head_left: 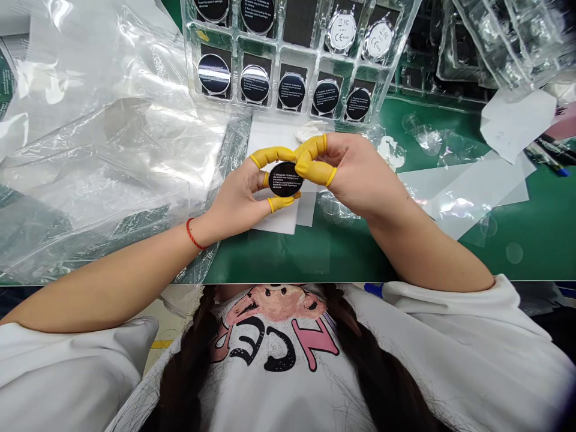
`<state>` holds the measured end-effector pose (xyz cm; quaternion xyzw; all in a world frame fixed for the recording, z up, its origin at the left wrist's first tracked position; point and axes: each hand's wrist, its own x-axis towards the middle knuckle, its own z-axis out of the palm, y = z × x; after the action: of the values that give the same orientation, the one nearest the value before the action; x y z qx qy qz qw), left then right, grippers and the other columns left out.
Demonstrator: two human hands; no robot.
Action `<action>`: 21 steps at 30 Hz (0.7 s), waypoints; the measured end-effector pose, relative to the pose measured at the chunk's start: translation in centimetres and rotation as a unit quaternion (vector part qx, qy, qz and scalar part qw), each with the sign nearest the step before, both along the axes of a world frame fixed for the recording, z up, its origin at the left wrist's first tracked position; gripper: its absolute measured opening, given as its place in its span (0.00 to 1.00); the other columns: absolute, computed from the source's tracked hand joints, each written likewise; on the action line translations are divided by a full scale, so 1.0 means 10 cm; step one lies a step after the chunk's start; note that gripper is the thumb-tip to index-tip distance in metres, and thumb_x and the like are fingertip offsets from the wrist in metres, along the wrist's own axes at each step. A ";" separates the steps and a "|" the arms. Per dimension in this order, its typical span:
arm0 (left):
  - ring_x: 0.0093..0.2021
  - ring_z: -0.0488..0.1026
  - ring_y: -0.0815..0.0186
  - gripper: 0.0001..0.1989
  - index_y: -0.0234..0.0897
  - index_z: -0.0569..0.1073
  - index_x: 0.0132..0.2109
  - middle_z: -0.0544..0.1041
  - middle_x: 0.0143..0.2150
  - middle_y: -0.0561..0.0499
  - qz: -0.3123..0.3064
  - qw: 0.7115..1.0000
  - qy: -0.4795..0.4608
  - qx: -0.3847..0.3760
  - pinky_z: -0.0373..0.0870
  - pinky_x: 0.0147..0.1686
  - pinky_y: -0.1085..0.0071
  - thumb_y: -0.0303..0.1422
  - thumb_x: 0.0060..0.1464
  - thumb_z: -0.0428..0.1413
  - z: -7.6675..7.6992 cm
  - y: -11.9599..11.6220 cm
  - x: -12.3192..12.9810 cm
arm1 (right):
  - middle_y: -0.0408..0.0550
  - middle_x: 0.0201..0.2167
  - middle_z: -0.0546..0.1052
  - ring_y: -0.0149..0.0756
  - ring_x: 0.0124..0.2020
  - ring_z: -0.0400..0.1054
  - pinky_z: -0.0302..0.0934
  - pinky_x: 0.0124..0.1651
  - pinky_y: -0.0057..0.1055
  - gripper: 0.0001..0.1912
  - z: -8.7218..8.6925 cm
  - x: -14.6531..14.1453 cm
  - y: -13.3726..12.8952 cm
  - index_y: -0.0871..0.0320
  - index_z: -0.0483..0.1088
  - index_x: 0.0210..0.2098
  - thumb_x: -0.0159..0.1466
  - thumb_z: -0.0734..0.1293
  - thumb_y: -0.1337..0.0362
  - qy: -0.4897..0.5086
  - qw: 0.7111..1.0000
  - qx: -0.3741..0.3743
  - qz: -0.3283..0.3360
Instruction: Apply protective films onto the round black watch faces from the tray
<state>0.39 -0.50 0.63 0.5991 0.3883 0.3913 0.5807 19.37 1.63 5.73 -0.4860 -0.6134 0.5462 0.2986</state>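
Note:
A round black watch face [286,180] with white printed text points up towards me, above white sheets on the green table. My left hand [245,192], in yellow finger cots, grips it by the rim between thumb and fingers. Pinched at its upper right edge are the thumb and forefinger of my right hand [344,168], also in yellow cots; whether they hold a film or just the rim I cannot make out. Beyond my hands lies a clear plastic tray [288,51] with several watch faces in its compartments, two of them showing silver backs.
Large clear plastic bags [112,156] cover the left side. At the upper right are stacked clear trays [504,42]. Translucent sheets [472,186], a white paper piece [517,123], pens [551,153] and loose round films [514,252] lie on the right of the green table [360,258].

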 end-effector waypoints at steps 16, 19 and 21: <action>0.44 0.82 0.64 0.29 0.43 0.66 0.55 0.77 0.54 0.50 -0.024 1.000 -0.015 -0.005 0.80 0.49 0.63 0.34 0.47 0.68 0.00 0.02 0.00 | 0.43 0.31 0.72 0.34 0.39 0.69 0.64 0.49 0.38 0.06 -0.01 -0.01 0.00 0.58 0.71 0.28 0.58 0.72 0.65 0.013 1.000 -0.003 -0.007; 0.44 0.82 0.64 0.29 0.42 0.66 0.55 0.77 0.54 0.49 -0.023 0.999 -0.022 -0.008 0.80 0.50 0.63 0.35 0.48 0.68 0.00 0.01 0.00 | 0.43 0.31 0.73 0.34 0.39 0.69 0.63 0.49 0.38 0.05 -0.03 -0.03 0.00 0.58 0.71 0.28 0.58 0.71 0.66 0.012 1.000 0.006 -0.010; 0.44 0.82 0.64 0.29 0.42 0.66 0.56 0.77 0.53 0.49 -0.019 0.999 -0.026 -0.008 0.80 0.50 0.63 0.34 0.48 0.68 -0.01 0.00 -0.01 | 0.44 0.32 0.74 0.34 0.39 0.69 0.63 0.49 0.38 0.05 -0.02 -0.04 0.00 0.57 0.71 0.28 0.59 0.71 0.66 0.004 1.000 0.012 -0.006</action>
<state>0.33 -0.46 0.52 0.5914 0.3646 0.3925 0.6028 19.00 1.63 5.55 -0.4841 -0.6157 0.5388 0.3104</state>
